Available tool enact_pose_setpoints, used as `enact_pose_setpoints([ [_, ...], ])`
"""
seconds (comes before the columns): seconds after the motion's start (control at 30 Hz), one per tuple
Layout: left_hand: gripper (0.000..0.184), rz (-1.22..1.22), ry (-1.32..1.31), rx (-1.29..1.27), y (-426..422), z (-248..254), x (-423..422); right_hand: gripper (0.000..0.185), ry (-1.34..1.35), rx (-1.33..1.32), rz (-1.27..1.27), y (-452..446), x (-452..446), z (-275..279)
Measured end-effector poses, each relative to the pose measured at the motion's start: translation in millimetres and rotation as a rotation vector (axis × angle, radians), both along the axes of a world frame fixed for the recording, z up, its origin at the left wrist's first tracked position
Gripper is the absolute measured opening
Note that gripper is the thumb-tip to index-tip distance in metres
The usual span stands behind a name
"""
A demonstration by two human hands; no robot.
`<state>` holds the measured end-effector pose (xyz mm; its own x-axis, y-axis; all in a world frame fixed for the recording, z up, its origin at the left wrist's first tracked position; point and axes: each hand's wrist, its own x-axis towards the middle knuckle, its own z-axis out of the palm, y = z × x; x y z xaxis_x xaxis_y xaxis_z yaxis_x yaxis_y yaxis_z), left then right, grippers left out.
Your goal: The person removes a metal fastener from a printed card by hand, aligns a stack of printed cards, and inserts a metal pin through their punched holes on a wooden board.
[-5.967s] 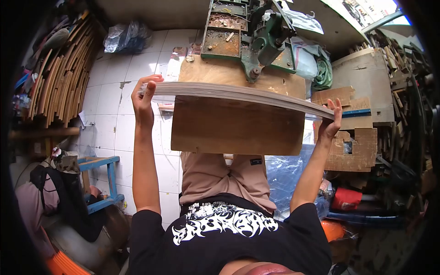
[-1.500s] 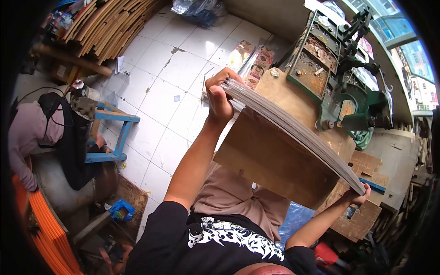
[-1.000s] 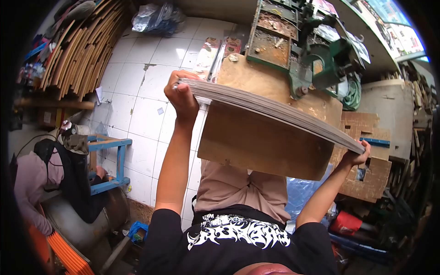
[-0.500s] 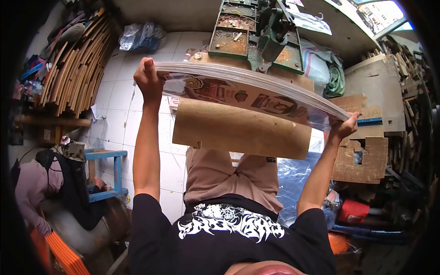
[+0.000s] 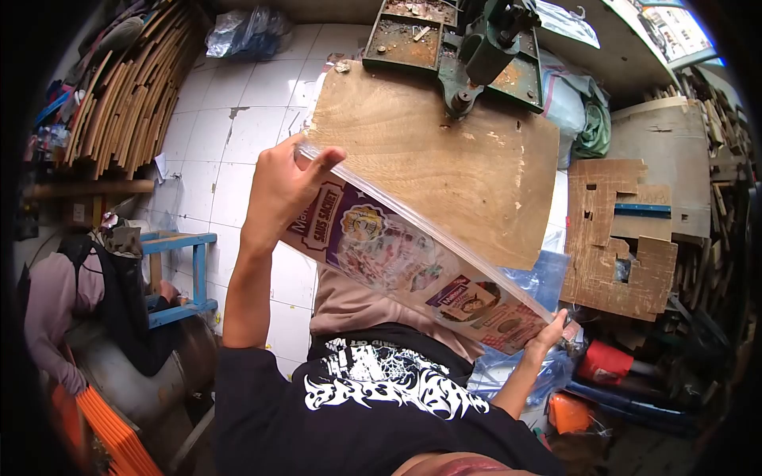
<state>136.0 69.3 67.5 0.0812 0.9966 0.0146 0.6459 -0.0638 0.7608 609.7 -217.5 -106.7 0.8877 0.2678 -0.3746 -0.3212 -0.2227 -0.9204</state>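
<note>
A thick stack of printed sheets [image 5: 413, 254] with pale layered edges is held tilted in front of my body, its left end higher than its right. My left hand [image 5: 282, 190] grips the upper left corner, thumb over the edge. My right hand [image 5: 544, 337] grips the lower right end, with its fingers partly hidden behind the stack. The printed face, with food pictures and lettering, is turned toward me. Beyond the stack lies a plywood board [image 5: 444, 159] in front of a green metal machine [image 5: 468, 87].
Wooden strips [image 5: 131, 95] lean at the left. A blue frame [image 5: 198, 270] stands near a person in mauve clothing [image 5: 59, 309] at the left. Cut brown boards [image 5: 595, 230] and a red object [image 5: 605, 362] are at the right. Clear plastic [image 5: 516, 373] lies beside me.
The stack has come down toward my body and tilted, its right end dropping most. Both hands moved with it, keeping hold. More of the plywood board shows.
</note>
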Motion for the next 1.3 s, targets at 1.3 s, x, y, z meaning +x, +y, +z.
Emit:
enact_pose_setpoints([
  [1.3, 0.050, -0.236, -0.225, -0.180, 28, -63, 1, 0.022, -1.498, 0.175, 0.953, 493, -276, 126],
])
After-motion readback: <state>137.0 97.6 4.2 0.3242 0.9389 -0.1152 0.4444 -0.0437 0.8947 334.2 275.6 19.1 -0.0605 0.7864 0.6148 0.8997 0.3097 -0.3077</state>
